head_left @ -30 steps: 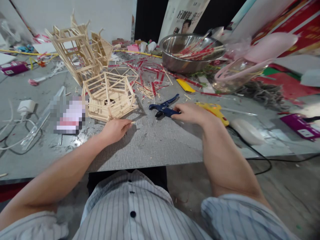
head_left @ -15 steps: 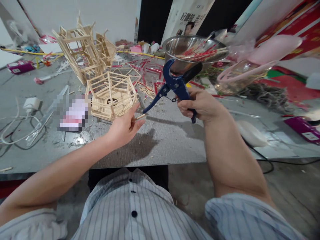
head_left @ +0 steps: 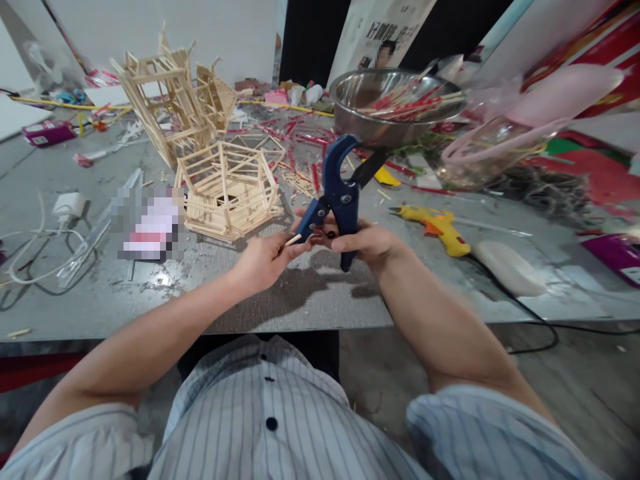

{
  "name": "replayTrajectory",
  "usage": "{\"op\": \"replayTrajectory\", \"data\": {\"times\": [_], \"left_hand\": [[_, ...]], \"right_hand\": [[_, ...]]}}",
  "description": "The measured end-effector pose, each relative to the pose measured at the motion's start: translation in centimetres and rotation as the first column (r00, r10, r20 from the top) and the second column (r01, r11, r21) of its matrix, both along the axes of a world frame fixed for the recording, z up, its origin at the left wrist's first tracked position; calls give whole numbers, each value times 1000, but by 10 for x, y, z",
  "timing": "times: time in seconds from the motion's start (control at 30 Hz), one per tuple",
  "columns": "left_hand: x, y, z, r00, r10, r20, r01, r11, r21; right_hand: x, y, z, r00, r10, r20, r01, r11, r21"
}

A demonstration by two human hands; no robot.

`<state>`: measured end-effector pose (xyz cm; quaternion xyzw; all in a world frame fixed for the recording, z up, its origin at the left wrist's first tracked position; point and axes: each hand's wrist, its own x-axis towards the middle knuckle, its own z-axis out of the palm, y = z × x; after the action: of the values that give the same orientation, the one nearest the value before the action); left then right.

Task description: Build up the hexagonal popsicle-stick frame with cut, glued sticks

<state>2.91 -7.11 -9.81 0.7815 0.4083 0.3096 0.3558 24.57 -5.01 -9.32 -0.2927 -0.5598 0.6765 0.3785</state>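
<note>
Grey table (head_left: 280,317), stick (head_left: 295,239) part-hidden in left fingers (head_left: 294,253)

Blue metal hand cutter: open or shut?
Open: on the blue metal cutter, the flat dark blade stands apart from the curved blue hook, leaving a gap.

Here's the bare left hand (head_left: 263,263), thumb and fingers pinched tight, its bare left forearm (head_left: 170,317) slanting in from the lower left! Facing it, the bare right hand (head_left: 373,241) curls into a firm grip, thumb pointing left, the bare right forearm (head_left: 445,313) angled up from the lower right. Their fingers sit close together!
</note>
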Motion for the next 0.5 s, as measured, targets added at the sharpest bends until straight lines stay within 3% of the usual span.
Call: {"op": "replayTrajectory", "data": {"times": [0.07,0.17,0.33,0.43,0.5], "left_hand": [[0,1,-2,1000,-11,8,11,1000,0],[-1,0,-5,1000,-15,-6,15,999,-38],[-3,-4,-16,989,-8,149,14,999,-38],[-6,-2,-20,972,47,230,-43,999,-24],[-8,2,-21,968,37,249,-38,999,-2]], "right_hand": [[-5,-5,-2,994,70,-89,-70,998,9],[-13,-12,-1,991,56,-123,-55,998,16],[-19,-14,1,977,-209,36,203,970,132],[-10,-5,-10,873,-458,167,375,850,371],[-2,3,-21,765,-588,262,351,722,596]]}}
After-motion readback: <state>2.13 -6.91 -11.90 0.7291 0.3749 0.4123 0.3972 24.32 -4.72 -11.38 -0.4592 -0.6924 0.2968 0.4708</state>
